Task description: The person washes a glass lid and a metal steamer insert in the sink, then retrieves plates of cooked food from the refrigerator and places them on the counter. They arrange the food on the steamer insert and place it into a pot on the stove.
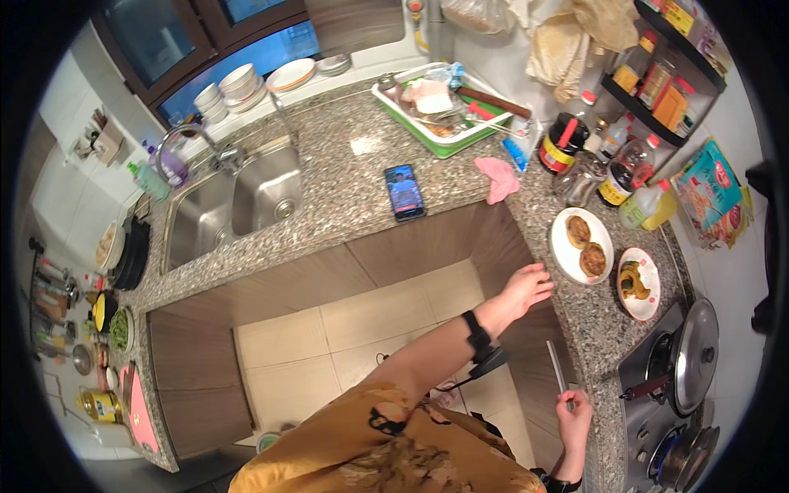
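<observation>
My left hand (524, 289) reaches across to the right-hand counter, fingers apart and holding nothing. Just beyond its fingertips, a white plate (559, 257) carries two browned round patties (592, 259). A smaller oval dish (639, 309) beside it holds slices of cooked food, perhaps squash. Lower down, at the counter's edge, my right hand (573, 413) has its fingers pinched around a long, thin, pale utensil (556, 365); its exact kind is unclear. Close to that hand is the gas stove (638, 394), with a lidded pan (696, 357) on its upper burner.
A lit burner sits under a dark pot (693, 459). Bottles and jars (616, 179) crowd the wall behind the plates. Along the far counter are a pink cloth (498, 179), a phone (405, 191), a loaded green-and-white tray (453, 146) and a double sink (265, 191).
</observation>
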Demonstrator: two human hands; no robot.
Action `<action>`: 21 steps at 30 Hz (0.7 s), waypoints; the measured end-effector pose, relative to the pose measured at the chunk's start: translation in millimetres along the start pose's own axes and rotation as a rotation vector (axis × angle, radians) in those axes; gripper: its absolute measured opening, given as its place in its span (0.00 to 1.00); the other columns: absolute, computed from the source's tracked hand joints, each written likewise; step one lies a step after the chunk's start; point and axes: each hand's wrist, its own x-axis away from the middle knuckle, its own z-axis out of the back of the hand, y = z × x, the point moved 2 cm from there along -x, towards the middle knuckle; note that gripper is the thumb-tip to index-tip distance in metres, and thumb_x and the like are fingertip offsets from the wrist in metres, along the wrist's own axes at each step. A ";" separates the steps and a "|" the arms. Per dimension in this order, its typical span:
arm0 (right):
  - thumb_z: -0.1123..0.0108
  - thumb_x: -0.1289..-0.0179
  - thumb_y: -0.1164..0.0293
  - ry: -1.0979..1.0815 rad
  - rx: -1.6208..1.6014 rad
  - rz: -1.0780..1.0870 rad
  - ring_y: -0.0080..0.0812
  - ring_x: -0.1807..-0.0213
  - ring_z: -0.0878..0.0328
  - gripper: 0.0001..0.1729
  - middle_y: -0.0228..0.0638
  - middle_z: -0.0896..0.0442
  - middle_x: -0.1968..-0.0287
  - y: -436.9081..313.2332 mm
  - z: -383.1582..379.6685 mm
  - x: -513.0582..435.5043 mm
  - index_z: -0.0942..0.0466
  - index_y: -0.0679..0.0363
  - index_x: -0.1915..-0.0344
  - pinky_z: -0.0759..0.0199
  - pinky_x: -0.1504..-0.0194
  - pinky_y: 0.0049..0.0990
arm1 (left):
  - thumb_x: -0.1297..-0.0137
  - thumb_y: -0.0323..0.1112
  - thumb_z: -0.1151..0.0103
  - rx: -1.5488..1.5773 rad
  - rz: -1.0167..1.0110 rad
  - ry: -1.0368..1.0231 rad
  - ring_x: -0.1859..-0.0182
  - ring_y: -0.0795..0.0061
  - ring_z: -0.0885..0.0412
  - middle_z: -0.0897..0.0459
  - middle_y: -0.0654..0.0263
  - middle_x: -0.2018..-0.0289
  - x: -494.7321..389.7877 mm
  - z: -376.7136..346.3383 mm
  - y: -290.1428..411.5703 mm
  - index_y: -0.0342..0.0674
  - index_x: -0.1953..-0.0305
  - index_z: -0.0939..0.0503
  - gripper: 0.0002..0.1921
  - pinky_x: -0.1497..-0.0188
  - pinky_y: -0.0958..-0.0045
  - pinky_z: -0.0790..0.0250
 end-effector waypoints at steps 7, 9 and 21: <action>0.34 0.49 0.77 -0.252 0.025 0.243 0.37 0.65 0.27 0.06 0.37 0.23 0.72 -83.0 -96.9 -19.8 0.24 0.64 0.75 0.33 0.61 0.31 | 0.32 0.31 0.46 -0.126 -0.088 0.241 0.49 0.72 0.21 0.20 0.64 0.51 186.2 203.6 84.3 0.43 0.42 0.28 0.17 0.50 0.72 0.27; 0.34 0.50 0.76 -0.285 -0.003 0.319 0.37 0.65 0.27 0.06 0.37 0.23 0.73 -117.4 -127.9 -23.2 0.24 0.63 0.75 0.33 0.61 0.31 | 0.33 0.31 0.45 -0.044 -0.179 0.371 0.53 0.74 0.20 0.20 0.65 0.54 245.2 262.2 116.9 0.43 0.43 0.28 0.17 0.54 0.74 0.27; 0.34 0.44 0.67 -0.525 -0.209 0.765 0.37 0.61 0.24 0.08 0.33 0.20 0.70 -423.4 -455.8 -22.5 0.22 0.59 0.73 0.34 0.52 0.36 | 0.35 0.29 0.44 0.041 -0.808 0.618 0.61 0.76 0.20 0.19 0.67 0.64 503.4 449.2 346.5 0.40 0.50 0.25 0.13 0.60 0.75 0.28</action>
